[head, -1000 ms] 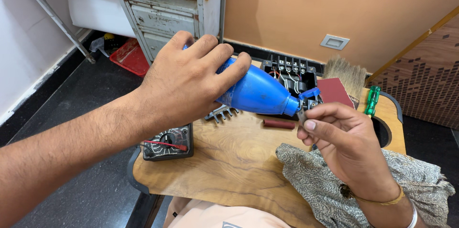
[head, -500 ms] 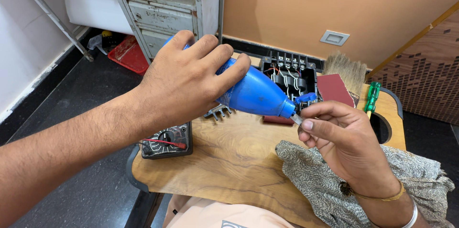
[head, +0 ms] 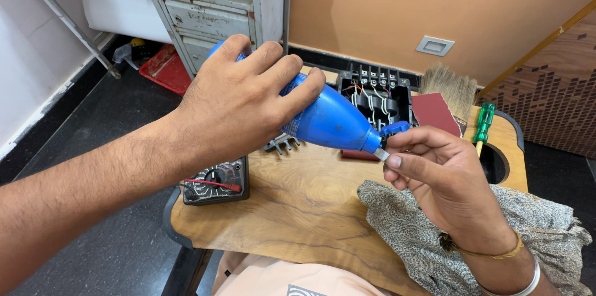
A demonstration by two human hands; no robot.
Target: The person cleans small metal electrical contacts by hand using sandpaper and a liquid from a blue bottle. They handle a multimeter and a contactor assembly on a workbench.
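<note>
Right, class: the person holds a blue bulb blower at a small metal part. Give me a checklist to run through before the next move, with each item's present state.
1. Left hand wraps the blue bulb blower firmly: ok.
2. Blower nozzle points at the small metal part: ok.
3. Right hand pinches the part between thumb and fingers: ok.
4. Part free of dust: cannot tell, too small.
5. Multimeter sits fully on the wooden table: not ok, it overhangs the left edge.
6. Green screwdriver lies clear of both hands: ok.
</note>
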